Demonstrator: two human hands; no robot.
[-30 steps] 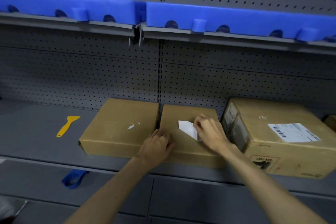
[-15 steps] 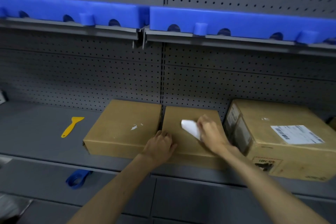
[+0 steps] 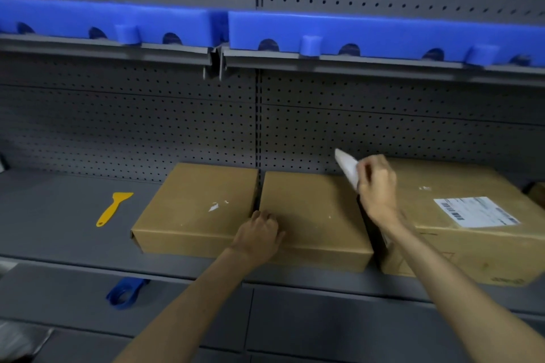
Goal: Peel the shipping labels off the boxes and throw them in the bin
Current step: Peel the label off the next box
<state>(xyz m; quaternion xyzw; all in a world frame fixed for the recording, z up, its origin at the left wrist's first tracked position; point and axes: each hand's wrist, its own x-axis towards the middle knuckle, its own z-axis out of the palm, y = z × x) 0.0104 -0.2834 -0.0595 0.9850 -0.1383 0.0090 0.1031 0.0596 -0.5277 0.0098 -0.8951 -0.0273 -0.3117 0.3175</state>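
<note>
Three brown cardboard boxes stand side by side on a grey shelf (image 3: 59,203). My right hand (image 3: 377,186) pinches a white peeled label (image 3: 346,166), lifted clear above the middle box (image 3: 312,209), whose top is bare. My left hand (image 3: 259,231) rests with curled fingers on the front left corner of the middle box. The left box (image 3: 194,206) carries only small white scraps of label. The larger right box (image 3: 472,221) bears a whole white shipping label (image 3: 474,212) on its top. No bin is in view.
A yellow plastic scraper (image 3: 113,208) lies on the shelf left of the boxes. A blue tape holder (image 3: 125,292) hangs at the shelf's front edge. A pegboard wall stands behind, and blue foam strips (image 3: 354,35) line the upper shelf edge.
My right hand has pulled the label fully off the middle box and raised it up and to the right. My left hand has stayed on the box's corner.
</note>
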